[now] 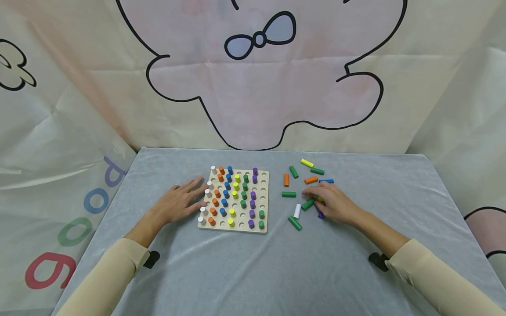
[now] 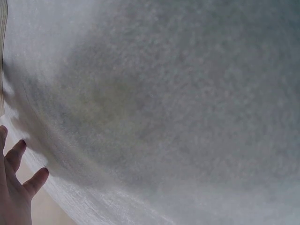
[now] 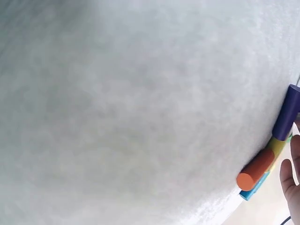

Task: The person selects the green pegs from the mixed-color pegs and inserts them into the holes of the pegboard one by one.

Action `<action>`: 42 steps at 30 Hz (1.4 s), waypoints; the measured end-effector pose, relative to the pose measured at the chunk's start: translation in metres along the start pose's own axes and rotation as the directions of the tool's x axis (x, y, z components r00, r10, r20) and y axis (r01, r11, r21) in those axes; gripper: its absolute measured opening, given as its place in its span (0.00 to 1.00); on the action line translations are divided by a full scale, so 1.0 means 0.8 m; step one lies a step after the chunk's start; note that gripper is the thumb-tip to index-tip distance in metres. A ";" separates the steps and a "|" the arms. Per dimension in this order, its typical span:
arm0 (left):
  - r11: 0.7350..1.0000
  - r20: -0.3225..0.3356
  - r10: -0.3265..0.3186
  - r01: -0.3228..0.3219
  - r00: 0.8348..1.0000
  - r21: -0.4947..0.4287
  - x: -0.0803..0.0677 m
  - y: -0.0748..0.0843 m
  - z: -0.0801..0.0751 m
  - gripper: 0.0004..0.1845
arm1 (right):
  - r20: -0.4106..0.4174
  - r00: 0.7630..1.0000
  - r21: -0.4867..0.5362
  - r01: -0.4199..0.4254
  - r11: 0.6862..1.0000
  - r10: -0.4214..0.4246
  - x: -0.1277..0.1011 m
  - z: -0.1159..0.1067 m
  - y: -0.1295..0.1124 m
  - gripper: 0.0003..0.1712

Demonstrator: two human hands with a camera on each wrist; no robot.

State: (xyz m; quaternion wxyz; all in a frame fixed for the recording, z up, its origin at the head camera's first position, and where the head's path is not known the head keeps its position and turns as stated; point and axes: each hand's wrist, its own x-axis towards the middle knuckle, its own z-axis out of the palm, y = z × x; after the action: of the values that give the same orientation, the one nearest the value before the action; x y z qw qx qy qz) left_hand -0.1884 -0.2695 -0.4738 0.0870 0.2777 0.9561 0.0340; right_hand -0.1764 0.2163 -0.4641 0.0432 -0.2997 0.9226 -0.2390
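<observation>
On the left, the left hand [image 1: 179, 203] lay flat on the grey tabletop [image 1: 245, 272], fingers spread and straight, their tips touching the left edge of the wooden pegboard [image 1: 263, 199]. It held nothing; in the left wrist view only a few fingertips [image 2: 18, 151] showed above the cloth.

The pegboard sat just right of that hand, near the middle of the tabletop. Pegs stood upright in it in columns by colour: white, orange, blue, yellow, green and purple, with the rightmost holes mostly bare.

Further right, apart from the board, loose pegs lay scattered on their sides. An orange peg [image 1: 286, 179] and a green peg [image 1: 288, 194] lay nearest the board, a yellow peg [image 1: 306, 163] at the far edge of the scatter, and a white peg [image 1: 297, 211] closer in.

The right hand [image 1: 332, 202] rested palm down among these loose pegs, fingers curled over several of them. Whether it actually pinched one I cannot tell. The right wrist view showed purple, yellow, orange and blue pegs bunched just beside the fingers [image 3: 290, 180].
</observation>
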 end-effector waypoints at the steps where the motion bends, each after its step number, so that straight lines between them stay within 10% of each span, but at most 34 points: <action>1: 1.000 0.000 0.000 0.000 1.000 0.001 0.000 0.000 0.000 0.38 | -0.003 1.000 0.010 0.008 1.000 -0.008 0.000 -0.001 -0.001 0.23; 42: 1.000 -0.014 0.008 -0.008 1.000 -0.022 -0.001 0.000 -0.001 0.37 | -0.208 0.968 0.134 0.174 0.976 -0.144 0.016 -0.028 -0.037 0.25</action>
State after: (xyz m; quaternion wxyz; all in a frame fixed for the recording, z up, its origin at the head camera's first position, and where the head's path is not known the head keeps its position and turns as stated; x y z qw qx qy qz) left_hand -0.1878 -0.2703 -0.4730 0.0833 0.2803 0.9552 0.0466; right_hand -0.1760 0.1978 -0.4296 -0.0450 -0.3438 0.8744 -0.3393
